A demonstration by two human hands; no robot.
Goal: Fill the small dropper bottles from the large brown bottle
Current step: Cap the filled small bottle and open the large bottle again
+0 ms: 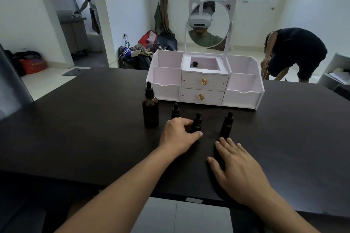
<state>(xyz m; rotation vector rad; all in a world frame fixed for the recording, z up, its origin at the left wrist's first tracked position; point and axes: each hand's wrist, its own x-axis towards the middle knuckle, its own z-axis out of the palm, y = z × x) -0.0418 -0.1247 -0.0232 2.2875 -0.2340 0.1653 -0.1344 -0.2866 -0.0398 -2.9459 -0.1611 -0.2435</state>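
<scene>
The large brown bottle (150, 111) with a black dropper cap stands upright on the dark table (75, 128). To its right stand three small dark dropper bottles, all capped: one behind my left hand (175, 110), a middle one (197, 123), and a right one (227, 124). My left hand (179, 134) curls round the base of the middle small bottle, thumb in front of it. My right hand (236, 164) lies flat on the table with straight fingers, its fingertips just short of the right small bottle.
A white organizer (205, 79) with two drawers, side bins and a round cat-ear mirror (209, 22) stands behind the bottles. A small dark object lies in its top well. A person bends over at the far right, beyond the table.
</scene>
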